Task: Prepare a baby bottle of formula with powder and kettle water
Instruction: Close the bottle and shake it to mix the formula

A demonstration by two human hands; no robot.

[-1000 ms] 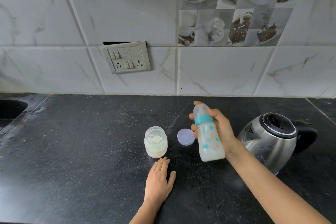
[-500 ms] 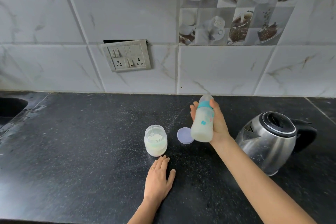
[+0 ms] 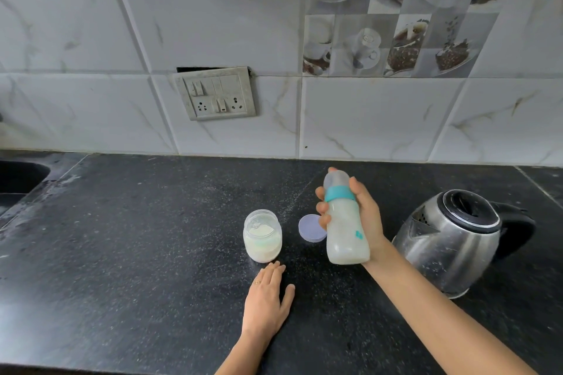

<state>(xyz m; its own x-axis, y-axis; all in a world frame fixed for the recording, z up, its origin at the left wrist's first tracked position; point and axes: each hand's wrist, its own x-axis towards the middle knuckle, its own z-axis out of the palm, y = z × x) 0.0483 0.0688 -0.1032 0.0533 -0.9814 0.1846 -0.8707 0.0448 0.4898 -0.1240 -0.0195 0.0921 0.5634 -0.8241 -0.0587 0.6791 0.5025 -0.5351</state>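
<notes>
My right hand [image 3: 364,216] grips a baby bottle [image 3: 344,228] with a teal collar and a clear cap, held above the counter and nearly upright. The bottle is full of milky white liquid. An open clear jar of white formula powder [image 3: 262,236] stands on the black counter to its left. The jar's pale purple lid [image 3: 310,228] lies flat between jar and bottle. A steel kettle [image 3: 451,240] with a black lid and handle stands at the right. My left hand [image 3: 266,301] rests flat on the counter just in front of the jar, holding nothing.
The black speckled counter [image 3: 137,253] runs to a tiled wall with a switch and socket plate [image 3: 217,93]. A dark sink [image 3: 18,176] opens at the far left. The counter's front edge lies along the bottom of the view.
My right hand has swung the bottle from tilted with its base raised toward me back to nearly upright and lower, as in a shaking motion. My left hand, jar, lid and kettle stayed put.
</notes>
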